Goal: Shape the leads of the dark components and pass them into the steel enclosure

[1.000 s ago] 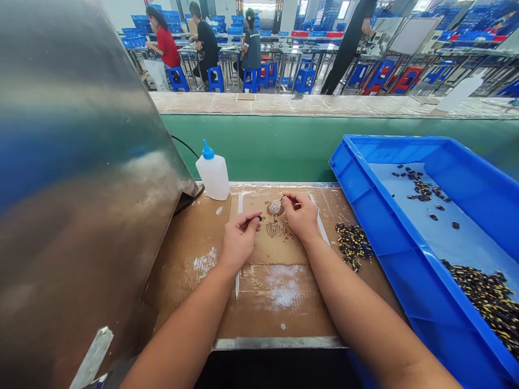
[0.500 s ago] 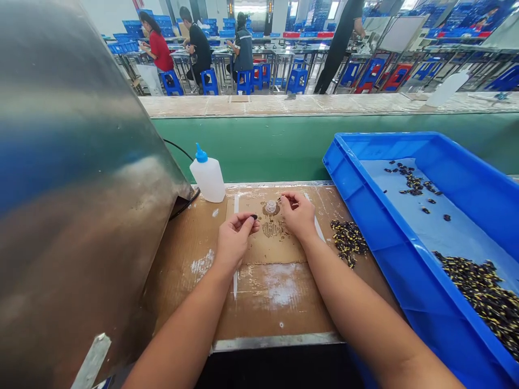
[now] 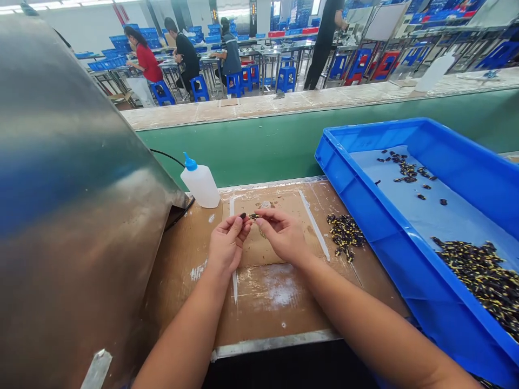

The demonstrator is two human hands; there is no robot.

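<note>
Between the thumb and fingers of my left hand [image 3: 227,240] is a small black oval piece [image 3: 243,215]. My right hand [image 3: 286,235] pinches a small black-and-yellow part [image 3: 253,216], held close beside the black piece; whether the two touch I cannot tell. Both hands are over a cardboard sheet [image 3: 259,256] on the bench. Just behind the fingers stands a small clear round container [image 3: 266,205], partly hidden by my right hand. A loose pile of black-and-yellow parts [image 3: 346,233] lies on the bench to the right of my right hand.
A large blue bin [image 3: 365,216] on the right holds many more such parts. A white squeeze bottle [image 3: 203,186] with a blue nozzle stands back left. A metal housing [image 3: 81,216] borders the left, a green wall [image 3: 251,143] the back. Several people are at far tables.
My right hand has come left and slightly down from beside the clear container, bringing its part up to the black piece in my left hand. The whole view has tilted a little.
</note>
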